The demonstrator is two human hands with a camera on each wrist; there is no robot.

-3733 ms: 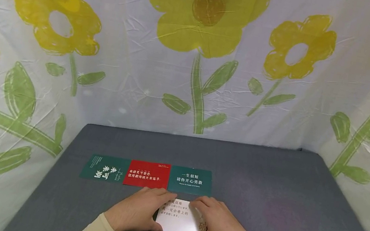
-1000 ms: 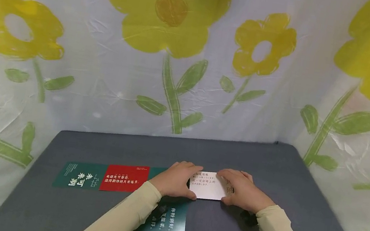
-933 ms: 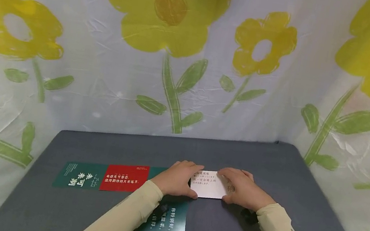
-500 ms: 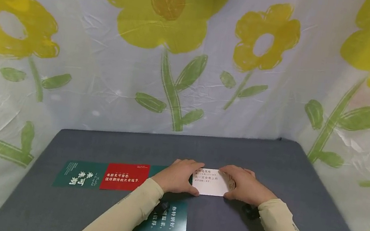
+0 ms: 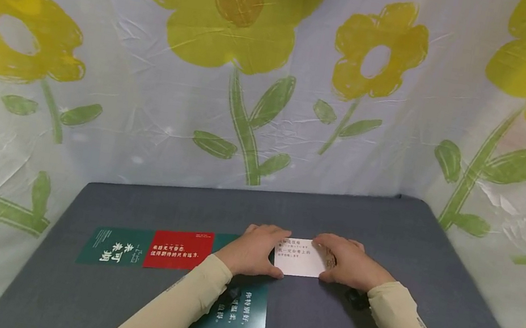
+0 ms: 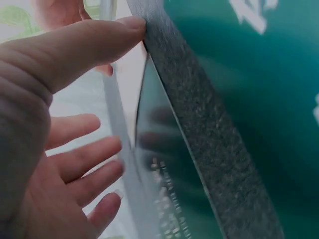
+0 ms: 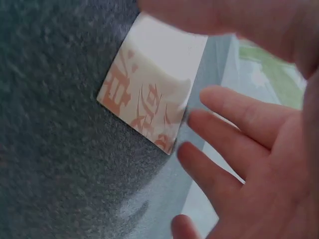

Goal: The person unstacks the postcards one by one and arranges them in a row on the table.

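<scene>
A white card with brown print lies flat on the table between the two hands. My left hand is at its left end, the thumb by the near corner and a finger by the far one. At the right end my right hand touches the card in the same way. The wrist views show relaxed, spread fingers on both hands. Just left of the white card is a green card, mostly covered by my left hand. A red card and another green card continue that row leftward.
A further green card lies nearer the front, partly under my left forearm. The table has a dark grey cloth. Behind and at both sides hang pale sheets with yellow flowers.
Since the oldest frame both hands have brought the white card from the front to the row's right end. The front green card has come into view. Over the last second little moves but the view.
</scene>
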